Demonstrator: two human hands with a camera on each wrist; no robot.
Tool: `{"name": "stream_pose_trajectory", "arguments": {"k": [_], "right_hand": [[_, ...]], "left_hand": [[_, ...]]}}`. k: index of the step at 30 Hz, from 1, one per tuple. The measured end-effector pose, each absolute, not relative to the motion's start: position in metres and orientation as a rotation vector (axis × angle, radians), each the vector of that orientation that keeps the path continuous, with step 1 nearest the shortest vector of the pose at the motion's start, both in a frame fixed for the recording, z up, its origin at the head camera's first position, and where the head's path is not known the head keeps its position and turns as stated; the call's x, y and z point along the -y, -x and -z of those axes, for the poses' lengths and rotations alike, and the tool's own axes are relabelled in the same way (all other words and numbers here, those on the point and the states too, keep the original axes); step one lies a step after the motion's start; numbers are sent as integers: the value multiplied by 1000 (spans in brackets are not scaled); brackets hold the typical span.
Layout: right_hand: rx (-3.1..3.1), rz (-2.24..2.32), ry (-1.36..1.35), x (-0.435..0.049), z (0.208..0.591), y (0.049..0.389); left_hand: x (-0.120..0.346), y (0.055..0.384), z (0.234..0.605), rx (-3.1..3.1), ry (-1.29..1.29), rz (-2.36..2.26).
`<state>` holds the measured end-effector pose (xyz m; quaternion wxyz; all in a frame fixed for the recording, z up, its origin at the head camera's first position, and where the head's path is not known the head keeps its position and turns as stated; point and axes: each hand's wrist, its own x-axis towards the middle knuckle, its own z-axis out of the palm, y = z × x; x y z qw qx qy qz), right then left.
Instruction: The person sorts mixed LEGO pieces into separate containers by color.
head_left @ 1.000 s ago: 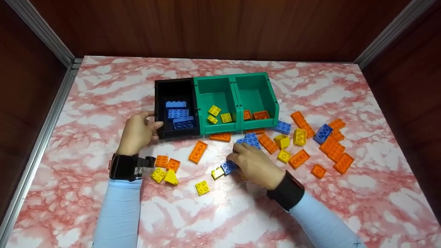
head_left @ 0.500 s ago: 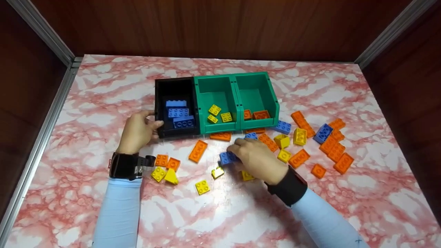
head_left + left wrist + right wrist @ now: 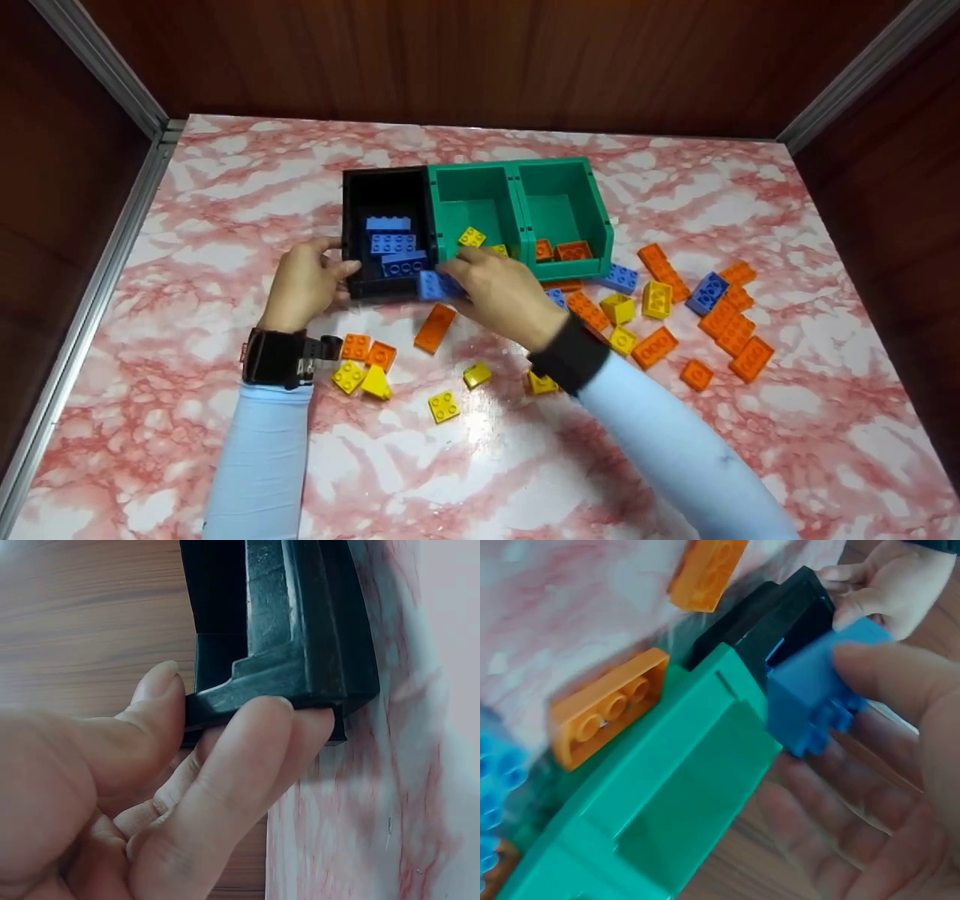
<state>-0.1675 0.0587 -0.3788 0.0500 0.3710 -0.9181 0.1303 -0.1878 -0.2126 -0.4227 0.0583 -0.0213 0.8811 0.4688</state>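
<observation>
My left hand (image 3: 304,285) grips the left side wall of the black bin (image 3: 386,289), thumb over the rim and fingers outside it, as the left wrist view also shows. Inside that bin lie several blue bricks (image 3: 394,244). My right hand (image 3: 502,292) pinches a blue toy brick (image 3: 821,682) between thumb and fingers. In the head view this brick overlaps the black bin's front right corner, close to the middle green bin (image 3: 476,180). That bin holds yellow bricks (image 3: 472,237), partly covered by the right hand. Orange bricks (image 3: 573,251) lie in the right green bin (image 3: 559,184).
Loose orange bricks (image 3: 655,347), yellow bricks (image 3: 444,406) and blue bricks (image 3: 707,293) are spread over the marbled table (image 3: 480,487), most of them in front and to the right of the bins. Dark wood panels (image 3: 480,60) enclose the back and sides.
My right hand has lifted a blue brick off the table and carried it left and away from me to the black bin's front. The left hand keeps its grip on that bin.
</observation>
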Motion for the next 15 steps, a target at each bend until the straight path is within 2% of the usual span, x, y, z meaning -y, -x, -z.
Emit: {"name": "stream_pose_trajectory", "arguments": {"k": [7,15], "right_hand": [[2712,-408,-1106,-24,376,199],[2767,-225,-1086,2,376,221]], "left_hand": [[213,189,424,-2686,44,-1432],[213,190,424,-2661,58,-1447]]}}
